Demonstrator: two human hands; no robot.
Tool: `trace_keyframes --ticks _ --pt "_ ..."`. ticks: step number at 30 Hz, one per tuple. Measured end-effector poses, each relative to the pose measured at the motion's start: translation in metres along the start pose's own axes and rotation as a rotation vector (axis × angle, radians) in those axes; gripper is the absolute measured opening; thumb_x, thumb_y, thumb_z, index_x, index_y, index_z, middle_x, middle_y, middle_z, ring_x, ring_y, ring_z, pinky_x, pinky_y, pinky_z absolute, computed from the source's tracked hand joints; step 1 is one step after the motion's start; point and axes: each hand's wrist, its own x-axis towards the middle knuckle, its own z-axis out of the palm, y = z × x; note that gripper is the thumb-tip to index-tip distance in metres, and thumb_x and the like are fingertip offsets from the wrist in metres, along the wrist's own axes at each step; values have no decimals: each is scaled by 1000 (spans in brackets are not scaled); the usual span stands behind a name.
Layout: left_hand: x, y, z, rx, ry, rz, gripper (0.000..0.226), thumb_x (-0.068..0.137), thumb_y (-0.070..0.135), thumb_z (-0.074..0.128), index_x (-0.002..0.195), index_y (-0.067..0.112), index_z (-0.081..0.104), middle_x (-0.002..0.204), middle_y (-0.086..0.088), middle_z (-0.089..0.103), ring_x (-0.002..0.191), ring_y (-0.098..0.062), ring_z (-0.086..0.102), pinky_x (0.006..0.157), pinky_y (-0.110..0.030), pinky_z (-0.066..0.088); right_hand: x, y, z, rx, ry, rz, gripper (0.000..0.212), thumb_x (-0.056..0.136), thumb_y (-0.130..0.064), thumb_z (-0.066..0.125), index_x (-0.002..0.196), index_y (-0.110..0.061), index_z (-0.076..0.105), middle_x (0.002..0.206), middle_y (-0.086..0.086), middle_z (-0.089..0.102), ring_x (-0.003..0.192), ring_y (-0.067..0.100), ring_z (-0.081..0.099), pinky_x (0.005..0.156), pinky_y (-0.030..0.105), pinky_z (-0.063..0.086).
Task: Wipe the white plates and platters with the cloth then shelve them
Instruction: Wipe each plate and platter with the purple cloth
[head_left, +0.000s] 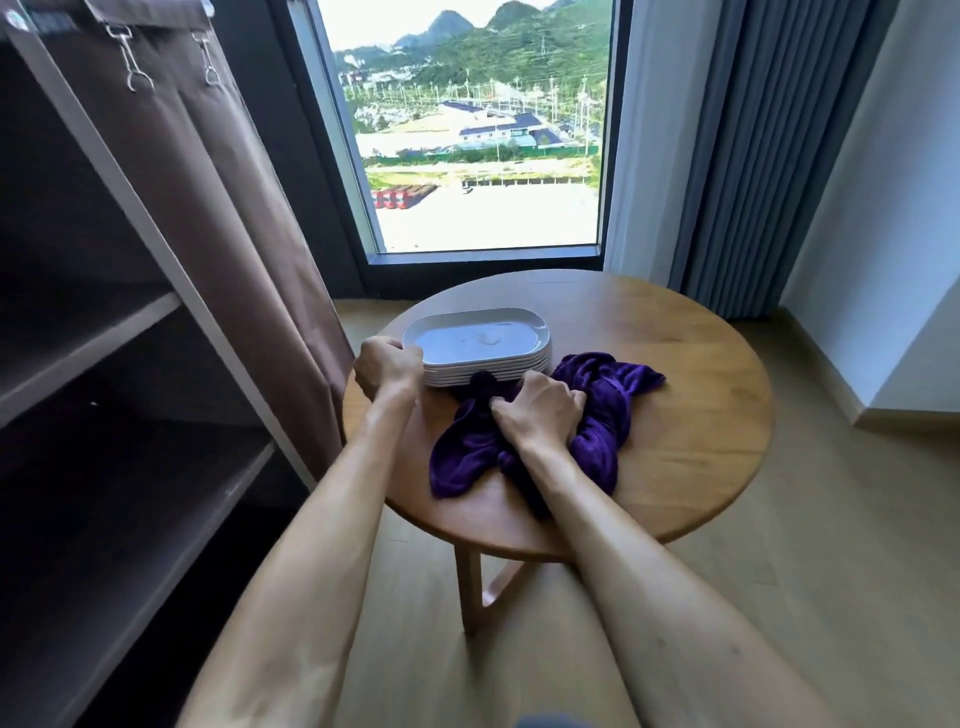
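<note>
A stack of several white oblong platters (478, 340) sits on the round wooden table (691, 395), toward its left side. My left hand (387, 366) grips the left end of the stack's rim, fingers curled over it. A crumpled purple cloth (602, 415) lies on the table just in front of the stack. My right hand (543, 413) sits on the cloth's middle with its fingers curled into the fabric, gripping it.
A brown fabric-covered shelf unit (119, 332) with dark shelves stands at the left, its cover clipped back. Behind the table are a tall window (478, 156) and grey curtains (748, 182). Wooden floor surrounds the table.
</note>
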Motion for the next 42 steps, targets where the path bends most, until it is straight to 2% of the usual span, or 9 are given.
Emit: trace_keyframes --ticks 4,10,15,24,28,32,34,38,42 --pt "1 3 2 73 -18 21 28 81 4 62 58 14 51 63 -4 35 57 -26 34 61 -34 38 -1 0 -3 17 2 6 35 83 -44 62 100 -14 69 105 9 73 109 29 64 102 40 35" --pt "12 10 2 129 -60 57 17 84 9 67 68 14 63 85 -10 62 83 -34 59 86 -36 53 -1 -2 -3 28 18 9 33 80 -42 62 96 -14 70 100 9 74 106 29 65 101 39 35" --pt "17 11 3 183 -66 84 28 84 9 66 109 1 74 116 -21 70 112 -39 66 89 -34 52 -1 -2 -2 26 26 21 31 80 -41 62 93 -14 69 98 9 74 104 29 65 100 39 35" --pt "28 17 -7 219 -131 112 11 85 9 62 86 -2 62 104 -23 70 104 -41 66 77 -35 49 -2 -3 -3 26 32 42 32 80 -42 63 93 -15 71 97 8 74 103 28 66 98 38 35" --pt "34 22 -14 -111 -182 -22 19 81 12 54 79 -3 64 85 -19 69 76 -39 66 67 -41 55 -2 -4 -4 31 31 39 32 80 -42 63 93 -14 71 97 9 75 103 28 67 98 38 35" --pt "18 32 -29 -577 -337 -305 14 59 4 46 67 12 38 61 -5 42 47 -19 36 44 -19 34 0 -4 -4 13 26 40 34 81 -42 63 96 -13 71 98 10 74 103 28 67 97 38 35" --pt "4 31 -34 -669 -432 -385 7 71 5 46 75 10 44 72 -10 52 57 -23 53 48 -24 47 -1 -4 -4 8 24 43 35 81 -44 63 97 -13 71 98 10 74 104 28 67 97 38 35" --pt "-15 31 -33 -867 -502 -432 40 95 14 45 129 -3 55 125 -27 62 114 -44 64 99 -56 54 1 -2 -2 21 38 39 35 82 -45 64 95 -14 72 96 9 75 103 28 67 96 37 35" --pt "-30 28 -31 -988 -468 -420 19 102 20 43 104 9 59 89 -17 72 89 -33 66 85 -47 56 0 -2 -1 24 38 36 34 83 -47 63 95 -16 72 96 8 75 103 28 67 97 37 35"
